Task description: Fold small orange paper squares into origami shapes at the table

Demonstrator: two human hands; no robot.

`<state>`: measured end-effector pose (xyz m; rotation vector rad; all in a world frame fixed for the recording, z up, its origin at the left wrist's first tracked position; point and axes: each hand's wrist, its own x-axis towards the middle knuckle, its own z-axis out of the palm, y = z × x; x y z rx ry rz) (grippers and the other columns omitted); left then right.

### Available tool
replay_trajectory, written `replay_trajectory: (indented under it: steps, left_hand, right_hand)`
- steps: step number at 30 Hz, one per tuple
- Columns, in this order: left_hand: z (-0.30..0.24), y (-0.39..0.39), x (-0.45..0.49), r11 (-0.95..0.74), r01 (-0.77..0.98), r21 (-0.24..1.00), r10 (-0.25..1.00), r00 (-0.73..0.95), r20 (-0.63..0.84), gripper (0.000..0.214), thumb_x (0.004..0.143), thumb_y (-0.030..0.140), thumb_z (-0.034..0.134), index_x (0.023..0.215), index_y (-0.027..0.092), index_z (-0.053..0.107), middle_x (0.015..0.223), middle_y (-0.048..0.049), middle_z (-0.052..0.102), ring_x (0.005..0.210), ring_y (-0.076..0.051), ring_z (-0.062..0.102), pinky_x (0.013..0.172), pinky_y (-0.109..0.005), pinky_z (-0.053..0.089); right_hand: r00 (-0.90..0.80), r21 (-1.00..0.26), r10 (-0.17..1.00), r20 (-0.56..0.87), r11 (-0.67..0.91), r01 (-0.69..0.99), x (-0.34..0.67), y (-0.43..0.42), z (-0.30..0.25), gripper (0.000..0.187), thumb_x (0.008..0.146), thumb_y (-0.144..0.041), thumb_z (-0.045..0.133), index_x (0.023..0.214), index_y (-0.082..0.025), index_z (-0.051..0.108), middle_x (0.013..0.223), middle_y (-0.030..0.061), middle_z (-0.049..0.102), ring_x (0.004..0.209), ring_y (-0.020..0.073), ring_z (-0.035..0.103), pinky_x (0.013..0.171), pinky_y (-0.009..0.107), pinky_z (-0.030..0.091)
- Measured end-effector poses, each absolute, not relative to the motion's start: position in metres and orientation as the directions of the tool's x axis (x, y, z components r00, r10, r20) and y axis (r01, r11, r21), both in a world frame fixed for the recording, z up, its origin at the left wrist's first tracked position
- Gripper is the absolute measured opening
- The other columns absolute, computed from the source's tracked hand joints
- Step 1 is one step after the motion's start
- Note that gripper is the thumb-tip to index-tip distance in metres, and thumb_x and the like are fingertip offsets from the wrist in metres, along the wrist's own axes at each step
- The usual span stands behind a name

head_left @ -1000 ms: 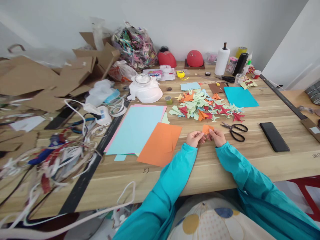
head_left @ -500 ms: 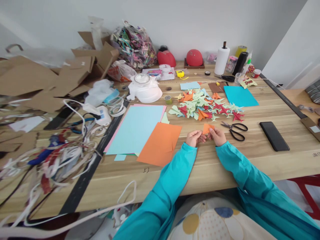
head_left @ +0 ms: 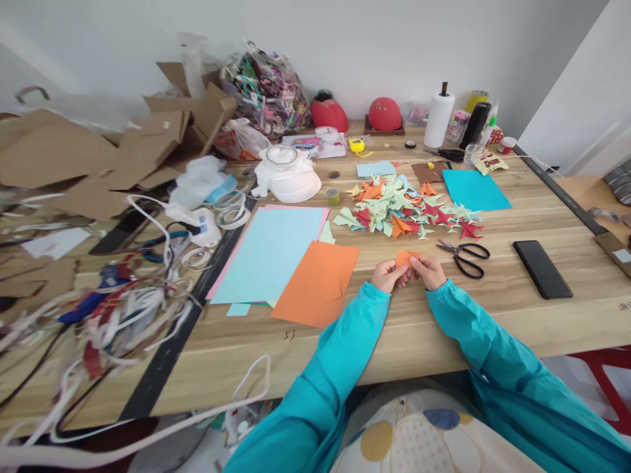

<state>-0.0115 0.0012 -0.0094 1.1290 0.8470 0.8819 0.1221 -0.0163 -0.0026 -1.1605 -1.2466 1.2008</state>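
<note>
Head view. I see both hands have drawn closer together than a second ago; the small orange paper piece (head_left: 407, 257) looks narrower, folded further. My left hand (head_left: 389, 276) and right hand (head_left: 430, 271) each pinch it, fingers closed narrow on its edges, just above the tabletop (head_left: 493, 309). Pile of folded paper cranes (head_left: 409, 213) lies beyond; scissors (head_left: 466, 255) just right; orange sheet (head_left: 318, 282) left; phone (head_left: 542, 277) far right.

Two red domes (head_left: 357, 115), two pairs of scissors (head_left: 463, 255), one phone (head_left: 542, 268), one paper-towel roll (head_left: 438, 120), upper right.
</note>
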Motion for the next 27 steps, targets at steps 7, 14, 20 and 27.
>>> replay_trajectory:
  steps: [7,14,20,27]
  left_hand:
    - [-0.0084,0.0014,-0.0118,0.219,-0.162,0.962,0.900,0.415,-0.135,0.038,0.060,0.049,0.066,0.058,0.012,0.056,0.044,-0.0009,0.054,0.035,-0.009,0.047,0.038,-0.023,0.036]
    - [-0.0085,0.0008,-0.0108,0.228,-0.165,0.960,0.899,0.415,-0.142,0.039,0.058,0.050,0.066,0.057,0.012,0.056,0.043,-0.0009,0.055,0.035,-0.008,0.047,0.037,-0.022,0.035]
    - [-0.0075,0.0001,-0.0121,0.228,-0.185,0.956,0.901,0.413,-0.135,0.039,0.057,0.049,0.068,0.057,0.012,0.056,0.044,-0.0008,0.056,0.036,-0.008,0.048,0.038,-0.022,0.037]
    - [-0.0058,0.0018,-0.0143,0.284,-0.197,0.938,0.857,0.490,-0.157,0.041,0.055,0.049,0.069,0.064,0.010,0.059,0.047,-0.0009,0.057,0.036,-0.009,0.049,0.036,-0.022,0.035]
  right_hand:
    - [-0.029,-0.999,1.000,0.008,0.006,-0.054,0.1237,-0.0167,-0.0028,0.045,0.071,-0.057,0.054,0.054,-0.016,0.056,0.047,0.0012,0.057,0.041,0.0099,0.049,0.042,0.024,0.039]
    - [-0.080,-0.997,0.996,0.047,0.042,-0.061,0.1227,-0.0163,-0.0042,0.035,0.067,-0.050,0.062,0.059,-0.016,0.054,0.048,-0.0011,0.058,0.041,0.0090,0.048,0.042,0.023,0.039]
    - [-0.096,-0.996,0.995,-0.006,-0.015,-0.091,0.1264,-0.0146,-0.0029,0.036,0.065,-0.047,0.065,0.054,-0.015,0.053,0.046,-0.0013,0.056,0.039,0.0076,0.046,0.039,0.021,0.035]
    - [-0.128,-0.973,0.987,-0.099,-0.123,-0.196,0.1302,-0.0130,-0.0101,0.032,0.064,-0.042,0.067,0.056,-0.015,0.054,0.039,-0.0028,0.050,0.033,0.0069,0.040,0.034,0.020,0.026]
